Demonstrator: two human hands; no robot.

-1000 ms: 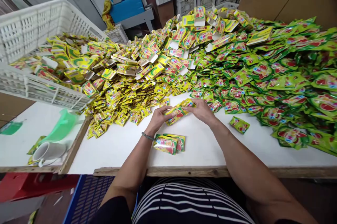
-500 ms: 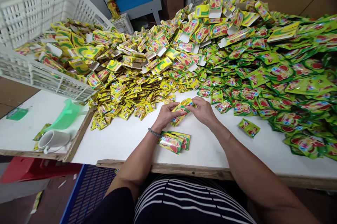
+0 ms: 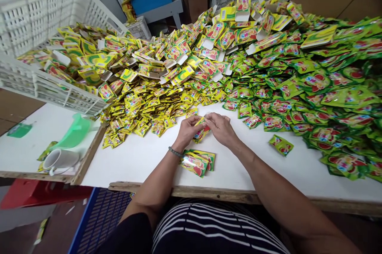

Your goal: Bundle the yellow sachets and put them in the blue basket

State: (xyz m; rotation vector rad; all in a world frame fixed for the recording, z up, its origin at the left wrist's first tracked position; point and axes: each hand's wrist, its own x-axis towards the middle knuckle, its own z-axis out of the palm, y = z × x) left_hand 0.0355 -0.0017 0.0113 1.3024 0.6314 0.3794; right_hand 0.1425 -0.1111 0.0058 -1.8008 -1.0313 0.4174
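Observation:
My left hand (image 3: 190, 130) is closed round a small yellow and green printed carton (image 3: 202, 132), held tilted above the white table. At the carton's upper end, my right hand (image 3: 221, 127) pinches with thumb and fingers, which hide that end. Two similar flat cartons (image 3: 194, 163) lie overlapping on the table by my left wrist. Beyond my hands, small yellow sachets (image 3: 143, 109) form a heap, with a pile of printed cartons (image 3: 179, 53) behind it. Larger green sachets (image 3: 316, 103) are heaped on the right, and a single green sachet (image 3: 281, 145) lies apart near my right forearm.
A white plastic basket (image 3: 38, 75) tips its cartons out at the left. Beside it are a green scoop (image 3: 73, 132) and a white mug (image 3: 60, 159). A wooden strip (image 3: 219, 195) edges the table, with a blue crate (image 3: 103, 216) below.
The yellow sachet between my right fingers at the carton's end has gone out of sight. My right hand has moved slightly left and closed over that end.

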